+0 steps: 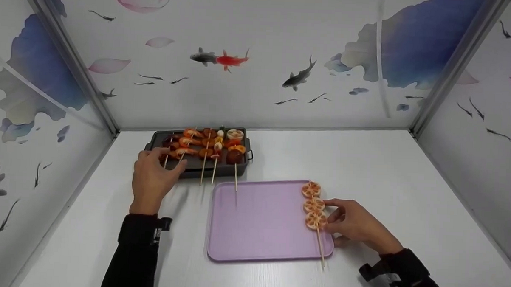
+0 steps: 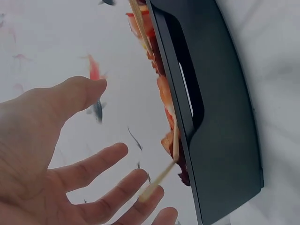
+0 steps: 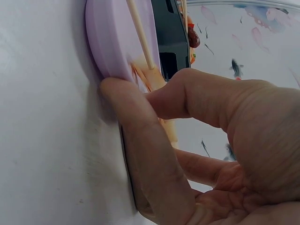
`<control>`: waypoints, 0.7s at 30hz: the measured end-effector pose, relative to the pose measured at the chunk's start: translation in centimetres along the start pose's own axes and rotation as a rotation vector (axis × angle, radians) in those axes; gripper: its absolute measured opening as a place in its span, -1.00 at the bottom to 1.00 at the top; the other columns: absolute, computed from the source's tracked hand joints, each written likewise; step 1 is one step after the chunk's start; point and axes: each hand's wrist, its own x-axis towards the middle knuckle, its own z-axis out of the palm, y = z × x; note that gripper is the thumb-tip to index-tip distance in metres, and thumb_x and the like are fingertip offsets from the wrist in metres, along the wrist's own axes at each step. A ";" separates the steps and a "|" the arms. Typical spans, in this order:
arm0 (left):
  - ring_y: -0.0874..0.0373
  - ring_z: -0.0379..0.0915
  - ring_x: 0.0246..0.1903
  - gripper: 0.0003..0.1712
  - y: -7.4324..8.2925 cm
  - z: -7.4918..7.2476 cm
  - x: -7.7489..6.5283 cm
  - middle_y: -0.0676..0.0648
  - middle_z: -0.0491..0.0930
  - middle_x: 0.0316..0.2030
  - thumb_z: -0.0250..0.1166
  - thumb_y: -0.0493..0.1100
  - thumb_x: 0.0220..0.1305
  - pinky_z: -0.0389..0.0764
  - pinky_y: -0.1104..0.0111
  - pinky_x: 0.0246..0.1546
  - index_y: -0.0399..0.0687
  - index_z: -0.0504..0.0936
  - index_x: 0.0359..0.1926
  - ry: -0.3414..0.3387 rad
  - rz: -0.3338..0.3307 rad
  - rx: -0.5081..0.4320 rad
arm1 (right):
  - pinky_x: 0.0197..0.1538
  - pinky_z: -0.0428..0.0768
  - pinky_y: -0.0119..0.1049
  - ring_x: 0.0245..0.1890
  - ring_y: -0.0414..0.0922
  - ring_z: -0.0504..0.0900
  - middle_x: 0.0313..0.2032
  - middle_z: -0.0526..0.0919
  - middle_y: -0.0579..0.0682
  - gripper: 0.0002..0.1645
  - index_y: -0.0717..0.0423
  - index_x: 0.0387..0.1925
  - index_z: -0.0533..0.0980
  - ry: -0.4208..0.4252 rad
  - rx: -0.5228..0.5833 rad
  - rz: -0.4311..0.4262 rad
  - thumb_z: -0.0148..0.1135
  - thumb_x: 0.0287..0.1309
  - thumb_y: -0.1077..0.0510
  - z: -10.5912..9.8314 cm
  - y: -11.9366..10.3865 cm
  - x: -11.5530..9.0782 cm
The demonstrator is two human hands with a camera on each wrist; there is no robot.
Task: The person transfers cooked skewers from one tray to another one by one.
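Note:
My left hand hangs over the left front of the dark grill pan, thumb and fingers spread apart. Close to its fingertips are the bare sticks of the shrimp skewer and its neighbour. In the left wrist view, one stick end overlaps a finger. At the tray's right side, my right hand holds the lotus root skewer by the edge of its slices, thumb and index finger against them. This skewer lies along the right part of the lilac tray, its stick crossing the front rim.
Other skewers on the pan carry sausage slices, small white balls and a mixed row with a meatball. Their sticks jut over the pan's front edge; one reaches above the tray. Printed white panels wall the table's back and sides.

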 end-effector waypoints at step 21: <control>-0.14 0.58 -0.18 -0.50 -2.3 -0.8 0.5 -0.23 0.67 -0.23 0.37 0.10 0.26 0.57 0.07 -0.20 -0.26 0.65 -0.05 0.002 -0.125 -0.016 | -0.34 0.61 -0.26 -0.21 -0.05 0.60 -0.20 0.64 0.08 -0.13 0.02 0.40 0.36 -0.014 -0.007 -0.047 0.49 0.04 0.12 -0.2 0.0 -0.3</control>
